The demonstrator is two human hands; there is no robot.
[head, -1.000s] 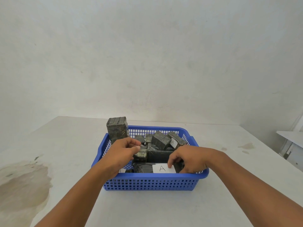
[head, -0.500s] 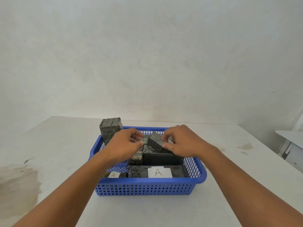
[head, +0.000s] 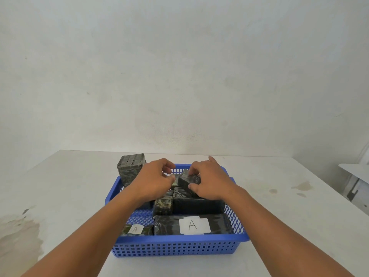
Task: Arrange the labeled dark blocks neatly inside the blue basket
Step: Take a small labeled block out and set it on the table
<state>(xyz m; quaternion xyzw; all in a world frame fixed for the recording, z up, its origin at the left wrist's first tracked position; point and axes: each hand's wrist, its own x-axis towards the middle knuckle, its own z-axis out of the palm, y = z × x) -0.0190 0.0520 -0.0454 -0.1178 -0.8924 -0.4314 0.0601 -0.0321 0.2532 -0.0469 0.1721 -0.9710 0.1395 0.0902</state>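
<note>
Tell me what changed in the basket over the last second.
The right hand left the front block labelled A and moved back to take hold of a tilted block at the rear. The left hand shifted slightly toward the same block. The labelled front blocks, the tall block at the back left corner and the basket stayed put.

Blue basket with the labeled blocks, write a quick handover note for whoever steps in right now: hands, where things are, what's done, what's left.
Right hand: fingers gripping a tilted dark block at the back of the blue basket.
Left hand: pinching at a small block beside it; whether it is gripped is unclear.
Done: a long block with a large A label and a small A-labeled block lie flat along the near wall; another long block lies behind them.
Left: settle the tilted block, tidy the jumbled middle pieces, and lay down the tall block standing at the far-left corner.
</note>
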